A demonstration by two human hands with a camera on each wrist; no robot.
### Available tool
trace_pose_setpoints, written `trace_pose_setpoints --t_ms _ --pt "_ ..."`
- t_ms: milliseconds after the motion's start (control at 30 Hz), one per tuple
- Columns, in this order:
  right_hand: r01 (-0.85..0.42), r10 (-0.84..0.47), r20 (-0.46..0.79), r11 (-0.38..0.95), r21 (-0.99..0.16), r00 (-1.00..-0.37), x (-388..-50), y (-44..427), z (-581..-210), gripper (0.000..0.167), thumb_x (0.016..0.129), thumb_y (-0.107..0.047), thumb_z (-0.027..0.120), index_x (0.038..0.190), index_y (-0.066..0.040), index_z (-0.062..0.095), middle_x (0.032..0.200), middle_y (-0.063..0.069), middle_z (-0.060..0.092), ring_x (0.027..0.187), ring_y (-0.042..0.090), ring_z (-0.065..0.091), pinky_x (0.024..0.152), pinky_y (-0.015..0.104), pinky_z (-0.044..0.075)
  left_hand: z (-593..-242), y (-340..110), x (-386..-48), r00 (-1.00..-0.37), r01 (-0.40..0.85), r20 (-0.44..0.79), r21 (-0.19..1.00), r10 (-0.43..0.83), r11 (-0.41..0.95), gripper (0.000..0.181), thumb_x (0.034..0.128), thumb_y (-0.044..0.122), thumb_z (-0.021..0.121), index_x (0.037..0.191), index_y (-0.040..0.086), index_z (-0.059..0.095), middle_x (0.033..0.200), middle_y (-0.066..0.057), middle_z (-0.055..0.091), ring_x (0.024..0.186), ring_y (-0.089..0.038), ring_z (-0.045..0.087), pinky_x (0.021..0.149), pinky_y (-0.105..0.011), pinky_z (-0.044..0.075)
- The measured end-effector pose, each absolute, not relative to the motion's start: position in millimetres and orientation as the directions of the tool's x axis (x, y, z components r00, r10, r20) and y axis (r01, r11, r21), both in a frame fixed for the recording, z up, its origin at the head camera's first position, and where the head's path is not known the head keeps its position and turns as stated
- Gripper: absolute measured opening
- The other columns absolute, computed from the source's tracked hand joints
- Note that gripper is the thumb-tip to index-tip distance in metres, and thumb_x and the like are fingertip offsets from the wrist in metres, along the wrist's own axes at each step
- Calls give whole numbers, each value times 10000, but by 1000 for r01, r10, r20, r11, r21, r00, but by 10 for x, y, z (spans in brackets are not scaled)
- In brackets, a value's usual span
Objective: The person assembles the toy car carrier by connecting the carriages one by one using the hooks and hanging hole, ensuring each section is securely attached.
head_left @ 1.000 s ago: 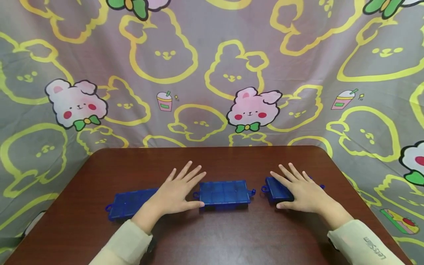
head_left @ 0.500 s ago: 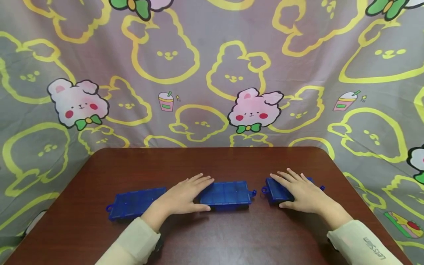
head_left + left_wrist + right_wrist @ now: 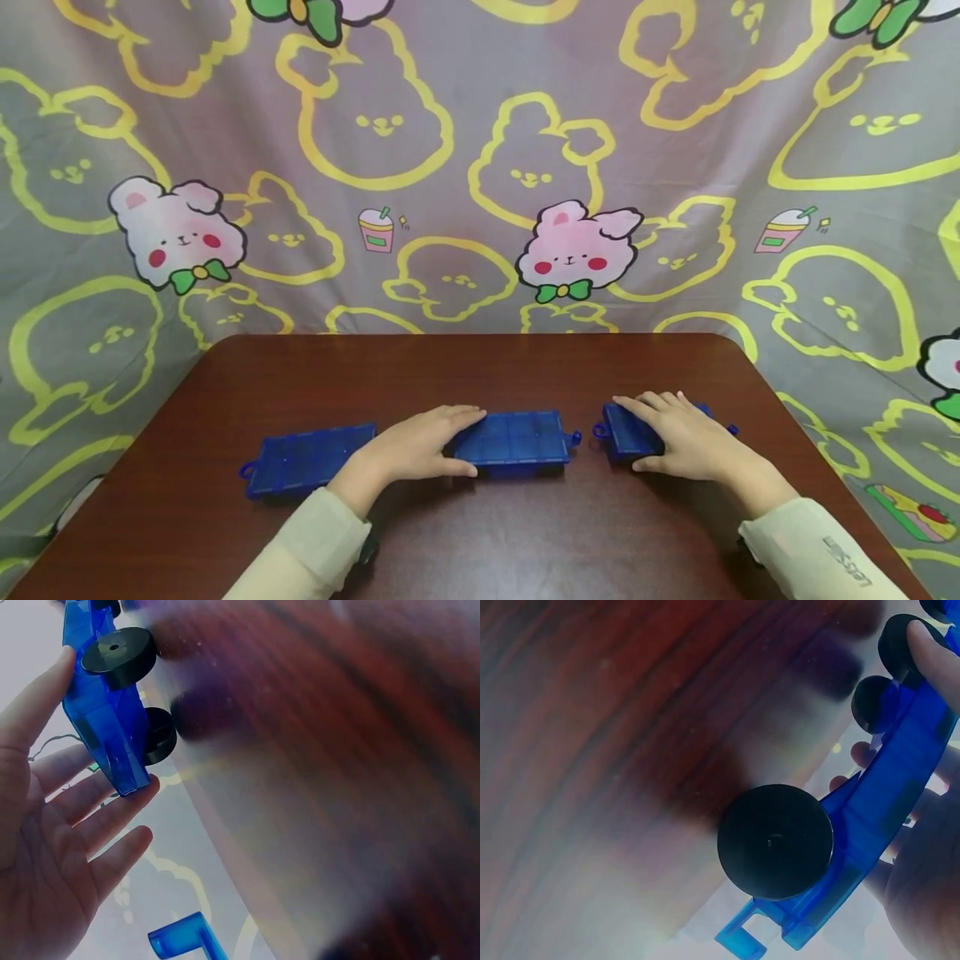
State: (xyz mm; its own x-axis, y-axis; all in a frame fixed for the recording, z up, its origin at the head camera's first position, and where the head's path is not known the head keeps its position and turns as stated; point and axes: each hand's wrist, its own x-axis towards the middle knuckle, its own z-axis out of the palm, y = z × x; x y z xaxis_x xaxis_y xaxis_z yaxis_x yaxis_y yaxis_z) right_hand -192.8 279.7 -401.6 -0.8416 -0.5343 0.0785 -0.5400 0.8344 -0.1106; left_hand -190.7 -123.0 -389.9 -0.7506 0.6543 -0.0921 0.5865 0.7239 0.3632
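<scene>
Blue see-through plastic, black wheels: middle wagon point(image 3: 517, 437) sits at centre on the dark brown worktop point(image 3: 525, 533), left wagon point(image 3: 296, 460) and right wagon point(image 3: 627, 429) to either side, roughly in line. Gap between middle and right wagons; hook coupling point(image 3: 575, 438) on the middle one points at ring coupling point(image 3: 602, 430) on the right one, near but apart.

Hands are well apart, one per wagon. Left hand point(image 3: 412, 447) grips the left end of the middle wagon, thumb along the near side, fingers over the far side. Right hand point(image 3: 686, 437) grips the right wagon the same way, hiding much of its deck. Can't tell how tight either hold is.

Left wagon lies free of both hands, right end partly behind the left arm; its ring point(image 3: 246, 471) points left. Left wrist view: thumb on the wagon's side, just above wheel point(image 3: 120, 658). Right wrist view: thumb overlaps the far wheel point(image 3: 900, 646). Pale sleeves point(image 3: 813, 542) on both arms. Grey cartoon-print cloth point(image 3: 450, 196) behind the worktop.
</scene>
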Motion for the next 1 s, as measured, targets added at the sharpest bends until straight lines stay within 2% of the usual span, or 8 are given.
trace_pose_setpoints --t_ms 267,400,500,1000 --pt "-550 -541 100 825 -131 -835 -1898 2805 -3980 890 728 -436 852 1470 -121 475 1258 106 595 1159 341 567 1018 677 411 -3894 -1235 -1914 -747 593 -82 366 660 717 801 877 461 730 1517 96 416 1548 -107 441 1423 -293 434 1132 -472 405" --pt "-536 -528 91 835 -124 -844 -1875 2771 -3950 903 724 -447 851 1481 -141 465 1274 86 585 1135 291 552 920 532 520 -3896 -1237 -1913 -750 591 -79 366 657 719 797 875 461 732 1515 101 422 1544 -111 445 1419 -298 439 1131 -477 406" --pt "-526 -519 87 842 -120 -851 -1856 2734 -3928 912 720 -456 852 1487 -157 460 1285 71 580 1121 257 540 840 456 543 -3895 -1235 -1913 -752 587 -83 367 654 722 796 875 462 732 1516 108 421 1547 -111 443 1420 -300 437 1131 -482 405" --pt "-541 -533 93 832 -124 -841 -1841 2627 -3905 912 716 -474 858 1481 -172 465 1276 57 584 1124 252 543 825 467 551 -3877 -1226 -1921 -743 599 -76 368 665 712 798 871 464 734 1511 99 428 1534 -115 457 1407 -300 455 1124 -482 414"
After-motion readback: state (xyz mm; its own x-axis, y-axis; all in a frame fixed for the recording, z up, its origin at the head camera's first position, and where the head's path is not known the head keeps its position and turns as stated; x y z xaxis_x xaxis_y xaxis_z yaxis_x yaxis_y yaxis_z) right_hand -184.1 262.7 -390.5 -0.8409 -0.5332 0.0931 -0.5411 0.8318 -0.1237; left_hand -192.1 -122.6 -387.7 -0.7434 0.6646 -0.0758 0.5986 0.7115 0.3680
